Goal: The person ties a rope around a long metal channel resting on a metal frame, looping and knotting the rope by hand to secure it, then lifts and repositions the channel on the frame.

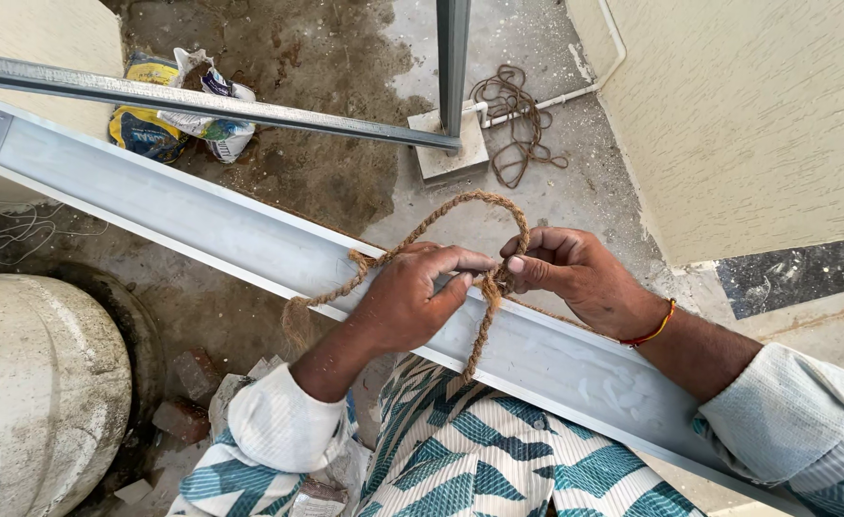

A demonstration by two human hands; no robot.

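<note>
Head camera looks straight down: at far left a pale rounded concrete drum [29, 393] sits idle, and across the middle a long white channel-shaped metal section [182, 215] lies diagonally, giving a firm edge to tie against. The left hand [407, 302] clamps the coarse brown coir rope [441, 218] flat against the section, pinning it so it cannot slip, while the right hand [570, 273] pinches the rope's crossing, loop arching just above both.
</note>
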